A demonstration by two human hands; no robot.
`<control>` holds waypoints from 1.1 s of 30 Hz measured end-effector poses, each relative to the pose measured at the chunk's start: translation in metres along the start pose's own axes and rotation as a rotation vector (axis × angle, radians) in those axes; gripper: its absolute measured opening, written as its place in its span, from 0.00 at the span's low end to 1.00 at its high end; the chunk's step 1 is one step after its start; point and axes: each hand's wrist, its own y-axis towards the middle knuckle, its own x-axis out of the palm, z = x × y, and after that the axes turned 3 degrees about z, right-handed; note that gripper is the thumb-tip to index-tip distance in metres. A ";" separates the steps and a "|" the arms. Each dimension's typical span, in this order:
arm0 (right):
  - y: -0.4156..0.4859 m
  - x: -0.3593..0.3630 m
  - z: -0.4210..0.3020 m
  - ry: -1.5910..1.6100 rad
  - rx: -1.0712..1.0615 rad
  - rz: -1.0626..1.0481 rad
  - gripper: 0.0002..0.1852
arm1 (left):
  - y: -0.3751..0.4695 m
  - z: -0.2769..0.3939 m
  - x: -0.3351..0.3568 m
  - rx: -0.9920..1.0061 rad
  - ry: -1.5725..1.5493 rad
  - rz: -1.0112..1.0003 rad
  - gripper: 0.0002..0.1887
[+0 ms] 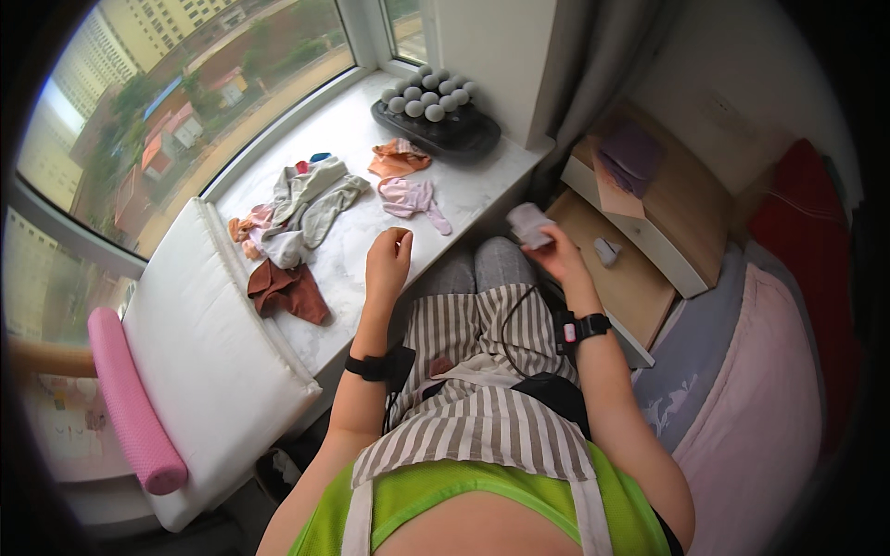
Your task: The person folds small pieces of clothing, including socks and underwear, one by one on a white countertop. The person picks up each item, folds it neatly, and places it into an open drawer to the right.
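My right hand [557, 256] grips a small folded pale pink cloth [530, 224] in front of the open drawer [619, 299]. Inside that drawer lies a small white cloth bundle [607, 251]. My left hand [389, 258] is above the edge of the marble windowsill [334, 347], fingers curled, with nothing visible in it. On the sill beyond it are a crumpled pink garment [409, 197] and an orange one [400, 158]. Farther left, a pile of grey-green cloth [306, 205] overlaps some pink and orange pieces [250, 229], and a brown cloth [288, 290] touches its lower end.
A black massage device with grey balls [434, 115] stands at the sill's far end. A white padded mat [208, 347] and a pink foam roller [135, 403] are at left. Purple cloth [629, 156] lies on the wooden drawer unit [678, 201]. A pink-edged bed cover [758, 389] is at right.
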 end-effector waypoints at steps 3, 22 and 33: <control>0.026 -0.075 0.007 0.420 -0.096 0.262 0.24 | 0.002 -0.030 -0.013 0.115 0.251 0.085 0.06; 0.037 0.081 -0.017 -0.476 -0.156 -0.163 0.19 | -0.021 -0.055 -0.009 0.080 0.476 0.249 0.13; 0.101 0.214 0.057 -1.246 -0.033 -0.173 0.18 | -0.022 -0.056 -0.015 0.122 0.326 0.276 0.10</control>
